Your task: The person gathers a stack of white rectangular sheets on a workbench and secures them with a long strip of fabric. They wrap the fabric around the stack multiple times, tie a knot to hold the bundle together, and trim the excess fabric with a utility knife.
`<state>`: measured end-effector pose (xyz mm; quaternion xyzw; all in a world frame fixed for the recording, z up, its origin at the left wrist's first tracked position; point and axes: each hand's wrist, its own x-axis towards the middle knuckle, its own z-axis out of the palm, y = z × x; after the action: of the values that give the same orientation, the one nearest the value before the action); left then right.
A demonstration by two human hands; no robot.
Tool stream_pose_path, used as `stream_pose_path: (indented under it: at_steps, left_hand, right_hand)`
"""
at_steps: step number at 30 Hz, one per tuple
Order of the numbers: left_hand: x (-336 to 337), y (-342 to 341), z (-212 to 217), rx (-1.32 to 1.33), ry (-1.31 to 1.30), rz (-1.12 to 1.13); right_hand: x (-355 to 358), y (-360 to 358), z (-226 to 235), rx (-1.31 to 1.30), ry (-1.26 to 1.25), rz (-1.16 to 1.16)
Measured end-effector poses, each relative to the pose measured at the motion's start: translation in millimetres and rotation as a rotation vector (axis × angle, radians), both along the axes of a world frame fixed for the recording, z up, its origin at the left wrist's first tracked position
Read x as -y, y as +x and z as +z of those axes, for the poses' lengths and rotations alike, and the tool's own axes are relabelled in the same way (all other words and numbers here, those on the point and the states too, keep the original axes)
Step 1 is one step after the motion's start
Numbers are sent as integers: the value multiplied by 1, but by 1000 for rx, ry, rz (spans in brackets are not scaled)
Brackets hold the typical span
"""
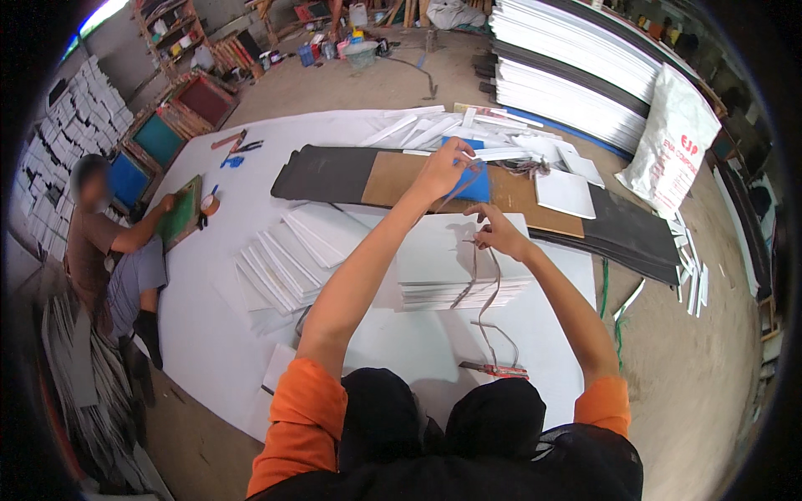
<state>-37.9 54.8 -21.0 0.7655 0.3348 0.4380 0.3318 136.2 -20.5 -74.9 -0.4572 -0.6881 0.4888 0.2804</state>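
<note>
Far left, a seated co-worker (109, 250) presses a green screen frame (182, 213); not my concern. My left hand (440, 171) is raised, fingers pinching one end of a grey strap (483, 288); right hand (499, 234) pinches the strap lower down — it trails across the white sheet stack (459, 263) before my knees, toward red-handled scissors (493, 368). Judgement: stack gathered, binding begun, no knot visible; fanned sheets (284, 259) left untied. Strap's path under the stack is hidden; fingertips are too small to read.

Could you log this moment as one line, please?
left hand: pulling strap | right hand: gripping strap | strap: around white sheet stack | scissors: on floor sheet
</note>
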Motion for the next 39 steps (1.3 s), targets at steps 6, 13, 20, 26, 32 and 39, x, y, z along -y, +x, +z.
stream_pose_path:
  at_steps: [6, 13, 20, 26, 32, 39]
  left_hand:
    - [49, 31, 31, 101, -453, 73]
    - [84, 3, -33, 94, -550, 154]
    - [83, -41, -76, -215, -616, 89]
    - [85, -32, -85, -389, -578, -59]
    - [101, 9, -87, -387, -367, 50]
    - [78, 5, -110, 11, -706, 0]
  right_hand:
    - [17, 49, 36, 62, -54, -2]
    - [5, 30, -5, 165, 372, -46]
    - [-19, 17, -42, 245, 434, 116]
    - [-5, 5, -27, -199, -241, -25]
    - [-5, 26, -36, -519, -431, -262]
    - [4, 12, -46, -355, 13, -311]
